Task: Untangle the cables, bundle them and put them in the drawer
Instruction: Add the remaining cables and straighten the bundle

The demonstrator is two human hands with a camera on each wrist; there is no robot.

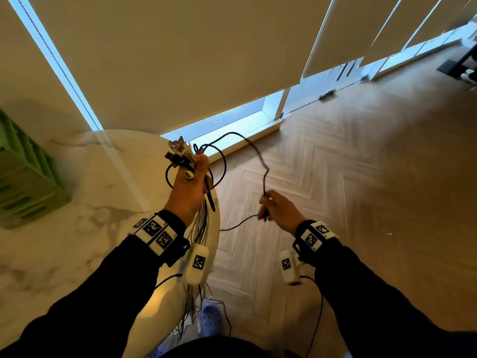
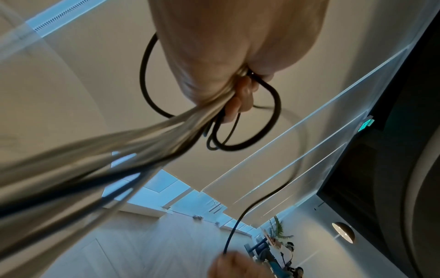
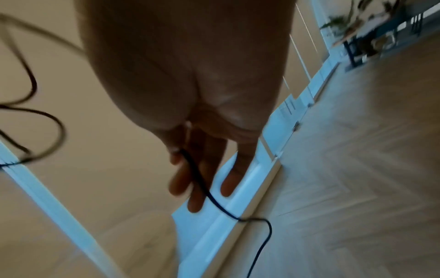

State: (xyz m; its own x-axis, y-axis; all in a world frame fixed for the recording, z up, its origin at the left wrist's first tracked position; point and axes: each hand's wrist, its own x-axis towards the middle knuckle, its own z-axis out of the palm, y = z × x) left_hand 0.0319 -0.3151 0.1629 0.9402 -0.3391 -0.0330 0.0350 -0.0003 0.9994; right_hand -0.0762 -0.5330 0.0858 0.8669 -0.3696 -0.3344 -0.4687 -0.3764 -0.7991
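The left hand (image 1: pixel 189 184) is clenched round the bundle (image 1: pixel 180 156) above the table (image 1: pixel 77 182) edge. The right hand (image 1: pixel 280 211) pinches a black cable (image 1: pixel 251 146); draw it slowly so its loops slip free. A green crate (image 1: pixel 23 182) stands left; herringbone floor (image 1: pixel 361 177) lies right.

The head view looks steeply down from above both forearms, taking in the round white marble table (image 1: pixel 77 202) at left and the herringbone wood floor (image 1: pixel 361 177) at right. The left wrist view sits close under the palm, facing outward and seemingly upward. The right wrist view, blurred, looks along the fingers toward the floor. All three share the thin black cable (image 1: pixel 255 151) (image 2: pixel 250 208) (image 3: pixel 214 199).
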